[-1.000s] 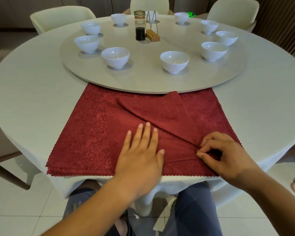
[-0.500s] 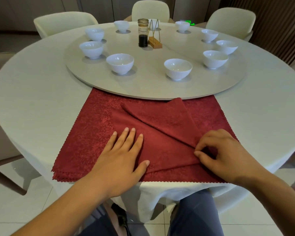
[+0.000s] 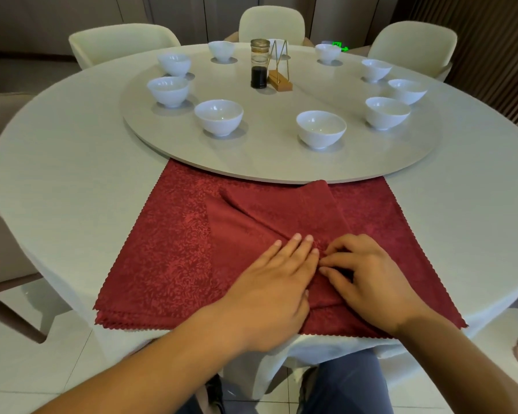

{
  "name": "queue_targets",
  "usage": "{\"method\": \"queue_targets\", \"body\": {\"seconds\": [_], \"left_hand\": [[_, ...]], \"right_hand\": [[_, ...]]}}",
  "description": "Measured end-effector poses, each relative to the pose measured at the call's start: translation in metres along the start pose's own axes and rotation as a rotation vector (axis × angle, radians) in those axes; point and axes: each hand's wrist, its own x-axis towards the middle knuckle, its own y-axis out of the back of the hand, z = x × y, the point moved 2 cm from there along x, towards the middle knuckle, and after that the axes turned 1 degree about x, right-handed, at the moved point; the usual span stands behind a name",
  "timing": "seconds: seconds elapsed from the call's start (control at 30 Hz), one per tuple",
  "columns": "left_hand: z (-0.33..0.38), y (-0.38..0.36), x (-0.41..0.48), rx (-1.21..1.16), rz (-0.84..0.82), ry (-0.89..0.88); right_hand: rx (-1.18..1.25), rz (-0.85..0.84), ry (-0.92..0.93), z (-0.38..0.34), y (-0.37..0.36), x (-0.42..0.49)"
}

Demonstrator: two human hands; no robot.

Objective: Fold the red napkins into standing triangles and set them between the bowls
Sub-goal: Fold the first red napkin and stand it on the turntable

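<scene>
A stack of red napkins (image 3: 168, 249) lies at the near edge of the round table. The top napkin (image 3: 266, 213) is partly folded, with a diagonal flap running toward the near right. My left hand (image 3: 275, 282) lies flat on that fold with straight fingers. My right hand (image 3: 368, 279) is beside it, fingers curled, pinching the cloth at the fold's near end. The fingertips of both hands almost meet. Several white bowls, such as one (image 3: 219, 116) and another (image 3: 320, 128), stand round the turntable (image 3: 266, 162).
A dark sauce jar (image 3: 259, 67) and a gold wire stand on a wooden block (image 3: 278, 76) sit at the turntable's centre. Cream chairs (image 3: 123, 43) ring the far side. The white tablecloth (image 3: 72, 174) hangs over the near edge above my knees.
My left hand slid right along the fold until it came up against my right hand. My right hand stayed pinching the cloth. The view shifted slightly downward.
</scene>
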Motion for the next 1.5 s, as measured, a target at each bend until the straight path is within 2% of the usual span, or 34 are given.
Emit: {"method": "queue_targets", "body": {"seconds": [0.07,0.23,0.43,0.77,0.83,0.9,1.0,1.07,1.1,1.17,1.27,1.37,1.5], "left_hand": [[-0.003,-0.007,0.009,0.01,-0.026,0.007],[-0.023,-0.008,0.013,0.061,-0.101,0.15],[-0.084,0.005,0.021,0.072,-0.059,0.386],[-0.161,0.018,0.032,0.102,-0.098,0.493],[-0.171,0.02,0.03,0.132,-0.068,0.512],[-0.178,0.022,0.024,0.177,0.059,0.528],[-0.166,0.032,0.011,0.191,0.391,0.468],[-0.136,0.041,0.005,0.065,0.542,0.394],[-0.115,0.044,0.004,-0.023,0.549,0.317],[-0.069,0.041,0.002,-0.199,0.45,0.093],[-0.019,0.025,0.0,-0.285,0.269,-0.145],[-0.007,0.007,0.001,-0.195,0.189,-0.198],[-0.003,0.001,0.002,-0.044,0.21,-0.224]], "right_hand": [[0.01,0.005,0.015,0.002,-0.003,-0.004],[0.003,0.01,0.04,0.005,-0.006,-0.008],[-0.002,0.012,0.043,0.007,-0.007,-0.007],[0.006,0.004,0.05,0.008,-0.008,-0.007],[0.011,0.009,0.052,0.008,-0.007,-0.008],[0.021,0.011,0.049,0.009,-0.007,-0.008],[0.046,0.008,0.039,0.009,-0.007,-0.008],[0.066,-0.003,0.028,0.009,-0.007,-0.007],[0.075,-0.01,0.017,0.009,-0.006,-0.006],[0.096,-0.029,-0.013,0.008,-0.004,-0.005],[0.184,-0.07,-0.027,0.006,0.006,-0.011],[0.296,-0.121,-0.042,0.009,0.023,-0.023],[0.26,-0.152,-0.017,0.016,0.035,-0.038]]}}
